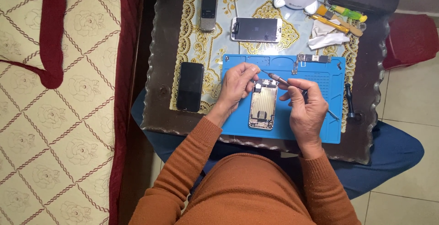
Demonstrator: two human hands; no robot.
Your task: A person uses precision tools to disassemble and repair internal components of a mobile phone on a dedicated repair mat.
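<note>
The opened smartphone chassis (263,104) lies face-up near the middle of the blue silicone repair mat (329,129), long axis running away from you; its interior shows a pale ribbed metal plate with a dark patch low down and small components crowded at the top end. Your left hand (236,86) rests at the chassis's upper left corner, fingers curled and pinched together on something too small to make out. Your right hand (307,110) pinches a thin dark-handled tool (278,78), its fine tip angled up-left above the top of the chassis. A bare logic board (313,59) sits at the mat's far edge. The mat lies on a dark glass-topped table (155,111) with a scalloped rim, over a gold-patterned cloth (201,47). Beside the mat, to the left, lies a black phone (190,86); further off are a small dark handset (209,10) and a detached white-framed screen (255,29). A white cloth (325,39) and brushes (337,20) lie at the far right. A quilted cream-and-maroon cover (59,115) fills the left; tiled floor (407,92) shows on the right.
</note>
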